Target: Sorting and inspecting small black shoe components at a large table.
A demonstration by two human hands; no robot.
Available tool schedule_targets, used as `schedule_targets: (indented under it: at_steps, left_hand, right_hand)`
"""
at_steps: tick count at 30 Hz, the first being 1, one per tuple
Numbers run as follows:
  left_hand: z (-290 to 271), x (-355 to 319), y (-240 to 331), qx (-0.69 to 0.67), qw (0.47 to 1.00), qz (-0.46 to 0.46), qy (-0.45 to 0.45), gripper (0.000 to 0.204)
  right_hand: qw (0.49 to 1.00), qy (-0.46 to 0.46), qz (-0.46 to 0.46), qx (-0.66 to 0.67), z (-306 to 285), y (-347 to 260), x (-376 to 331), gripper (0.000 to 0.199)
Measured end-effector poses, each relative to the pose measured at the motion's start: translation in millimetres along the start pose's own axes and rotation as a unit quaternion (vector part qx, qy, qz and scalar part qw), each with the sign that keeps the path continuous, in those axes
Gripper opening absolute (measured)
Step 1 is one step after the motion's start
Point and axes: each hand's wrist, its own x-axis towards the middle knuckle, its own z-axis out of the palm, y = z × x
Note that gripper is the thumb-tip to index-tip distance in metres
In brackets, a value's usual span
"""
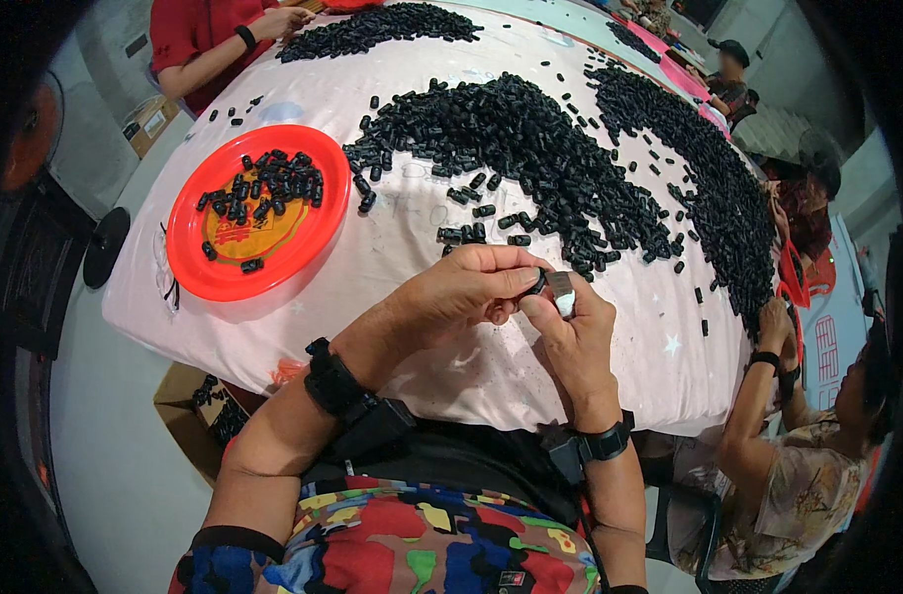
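Left hand pinching small black piece, right hand gripping small silver-grey part, both just below black pile on pale cloth. Likely mating step; alignment then push needed. Red plate, left of pile, holding scattered finished-looking black pieces.

We hold both forearms up from the lower edge, wrists nearly meeting in front of our chest. Our left hand curls palm-down, its fingertips pinched together toward the right. Our right hand stands upright just beside it, thumb and forefinger closed, the two hands' fingertips touching.
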Motion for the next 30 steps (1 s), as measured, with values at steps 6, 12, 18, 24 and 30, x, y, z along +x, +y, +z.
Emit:
schedule_targets:
  at_steps: [6, 12, 18, 24, 30]
  left_hand:
    - [0.2, 0.0, 1.5, 0.017, 1.0, -0.01, 0.002, 0.03]
    - [0.3, -1.6, 1.4, 0.005, 1.0, -0.006, -0.008, 0.03]
    - [-0.9, -0.4, 0.1, -0.005, 1.0, -0.004, -0.001, 0.028]
    - [-2.5, 0.9, -3.3, -0.012, 1.0, -0.006, -0.007, 0.027]
    - [-2.6, -0.9, 0.0, 0.029, 0.999, -0.015, 0.009, 0.027]
  right_hand:
    - [1.0, -0.01, -0.005, -0.029, 0.9, 4.8, 0.1, 0.033]
    - [0.999, 0.017, -0.029, -0.022, 4.9, 7.7, -0.5, 0.036]
    - [0.999, -0.011, -0.002, -0.037, 3.6, 9.8, -1.3, 0.036]
    - [0.999, -0.009, -0.009, -0.031, 5.4, 12.5, -1.7, 0.037]
    - [0.997, -0.046, 0.003, -0.067, 5.2, 10.9, -3.0, 0.035]
